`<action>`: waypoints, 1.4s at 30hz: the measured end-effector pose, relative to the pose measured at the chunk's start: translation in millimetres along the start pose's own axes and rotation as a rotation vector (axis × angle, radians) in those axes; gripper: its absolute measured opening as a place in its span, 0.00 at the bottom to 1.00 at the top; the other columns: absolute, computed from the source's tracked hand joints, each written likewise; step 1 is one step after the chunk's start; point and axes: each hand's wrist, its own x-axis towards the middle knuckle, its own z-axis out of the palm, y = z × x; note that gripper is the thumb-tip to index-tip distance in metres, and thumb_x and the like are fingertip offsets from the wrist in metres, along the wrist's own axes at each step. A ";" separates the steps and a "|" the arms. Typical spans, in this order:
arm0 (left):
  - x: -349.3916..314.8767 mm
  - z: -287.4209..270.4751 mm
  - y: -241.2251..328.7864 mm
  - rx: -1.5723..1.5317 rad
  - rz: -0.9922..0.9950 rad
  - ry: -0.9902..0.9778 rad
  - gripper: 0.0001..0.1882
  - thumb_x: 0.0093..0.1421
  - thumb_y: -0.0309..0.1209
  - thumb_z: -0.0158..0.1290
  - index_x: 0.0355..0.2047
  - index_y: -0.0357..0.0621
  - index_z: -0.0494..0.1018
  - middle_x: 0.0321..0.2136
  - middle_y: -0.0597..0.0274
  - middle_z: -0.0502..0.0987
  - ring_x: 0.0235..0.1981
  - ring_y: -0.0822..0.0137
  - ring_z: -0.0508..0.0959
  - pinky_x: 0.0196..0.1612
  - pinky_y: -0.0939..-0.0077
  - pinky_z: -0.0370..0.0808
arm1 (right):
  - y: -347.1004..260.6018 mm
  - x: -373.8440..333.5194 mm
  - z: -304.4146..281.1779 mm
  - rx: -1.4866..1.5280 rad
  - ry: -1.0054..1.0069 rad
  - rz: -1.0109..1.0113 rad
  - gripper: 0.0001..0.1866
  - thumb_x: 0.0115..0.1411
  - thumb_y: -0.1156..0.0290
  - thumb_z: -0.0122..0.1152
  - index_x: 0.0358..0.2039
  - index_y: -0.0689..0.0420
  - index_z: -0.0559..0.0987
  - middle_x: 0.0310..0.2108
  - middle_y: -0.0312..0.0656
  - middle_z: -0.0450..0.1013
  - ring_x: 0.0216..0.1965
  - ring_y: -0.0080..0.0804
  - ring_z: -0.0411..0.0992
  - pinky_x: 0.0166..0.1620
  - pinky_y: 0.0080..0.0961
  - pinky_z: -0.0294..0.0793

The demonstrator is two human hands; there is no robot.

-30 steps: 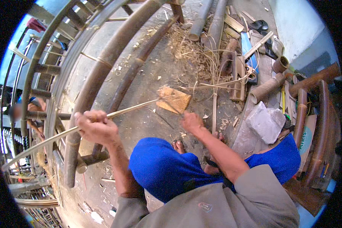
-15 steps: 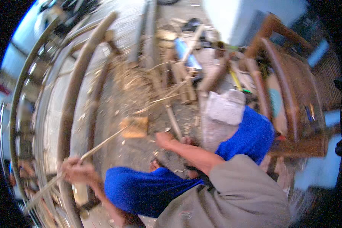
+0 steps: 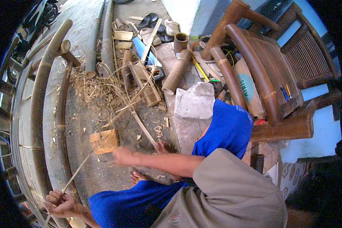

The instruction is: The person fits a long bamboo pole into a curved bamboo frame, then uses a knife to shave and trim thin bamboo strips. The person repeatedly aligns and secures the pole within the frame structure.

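Observation:
My left hand (image 3: pixel 60 204), at the lower left, is closed round a thin pale bamboo strip (image 3: pixel 78 169). The strip slants up to the right, its upper end by the near left corner of a wooden block (image 3: pixel 105 141). My right hand (image 3: pixel 124 155) hovers just below that block's right side, with the forearm stretched across from the right. It is smeared by motion, so its fingers and anything in them cannot be made out. Another flat strip (image 3: pixel 143 127) lies on the ground, its near end by my bare foot (image 3: pixel 162 148).
Dark bamboo chairs stand at left (image 3: pixel 41 98) and right (image 3: pixel 269 76). Ahead lie a shavings heap (image 3: pixel 91 89), long bamboo poles (image 3: pixel 107 41), a short bamboo tube (image 3: pixel 177 72) and sandals (image 3: pixel 150 21). A pale stone block (image 3: pixel 195 100) sits beside my right knee.
My right hand has swung left, nearer the wooden block and the strip. My left hand still grips the strip, lower in view. The whole view has shifted and become sharper.

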 end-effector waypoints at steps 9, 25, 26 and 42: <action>6.6 -10.4 -14.1 0.723 0.851 -0.323 0.12 0.70 0.35 0.43 0.30 0.50 0.55 0.18 0.71 0.53 0.16 0.74 0.52 0.20 0.76 0.49 | 45.1 7.6 26.9 -0.081 -0.032 0.269 0.16 0.52 0.61 0.61 0.28 0.64 0.84 0.30 0.60 0.79 0.33 0.56 0.81 0.38 0.51 0.80; -23.1 -13.8 26.9 0.132 0.185 0.260 0.22 0.73 0.45 0.38 0.22 0.54 0.51 0.16 0.69 0.53 0.19 0.71 0.57 0.26 0.73 0.64 | 42.3 -3.4 -2.2 0.081 -0.078 0.195 0.33 0.60 0.39 0.60 0.34 0.65 0.79 0.26 0.58 0.78 0.27 0.56 0.78 0.31 0.47 0.76; -32.6 -16.2 21.5 0.079 0.131 0.288 0.22 0.73 0.46 0.38 0.23 0.53 0.52 0.17 0.68 0.55 0.20 0.71 0.59 0.29 0.71 0.67 | 29.7 -4.1 -4.2 0.278 -0.109 0.151 0.34 0.61 0.37 0.59 0.32 0.65 0.78 0.24 0.53 0.76 0.25 0.48 0.77 0.29 0.43 0.75; -154.6 -91.8 -49.2 0.483 -0.896 -0.288 0.27 0.71 0.52 0.47 0.41 0.38 0.79 0.37 0.56 0.81 0.36 0.65 0.80 0.37 0.72 0.76 | -37.0 43.4 -13.6 0.912 0.023 0.196 0.23 0.74 0.49 0.43 0.39 0.55 0.79 0.20 0.37 0.74 0.16 0.27 0.71 0.21 0.26 0.72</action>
